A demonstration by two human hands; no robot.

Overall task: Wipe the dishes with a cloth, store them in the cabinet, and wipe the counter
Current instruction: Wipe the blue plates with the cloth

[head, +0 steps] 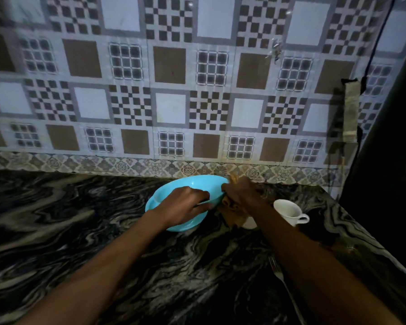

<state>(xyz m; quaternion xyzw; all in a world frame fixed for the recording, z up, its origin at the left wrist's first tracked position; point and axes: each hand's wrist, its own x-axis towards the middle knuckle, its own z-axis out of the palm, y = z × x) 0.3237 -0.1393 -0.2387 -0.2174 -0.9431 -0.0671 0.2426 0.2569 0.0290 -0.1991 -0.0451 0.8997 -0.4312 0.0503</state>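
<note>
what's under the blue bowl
A second blue dish lies under the blue bowl, its rim showing below and left. The left hand covers part of it; the rest is hidden.

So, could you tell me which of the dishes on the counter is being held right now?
The turquoise bowl, tilted near the wall: the left hand grips it and the right hand presses a brown cloth against its rim. The white cup stands untouched.

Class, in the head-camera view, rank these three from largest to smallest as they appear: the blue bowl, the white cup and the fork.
1. Blue bowl, clearly largest.
2 and 3. Fork and white cup: unsure. The fork looks longer, but it lies nearer the camera and is partly hidden; the cup looks bulkier.
</note>
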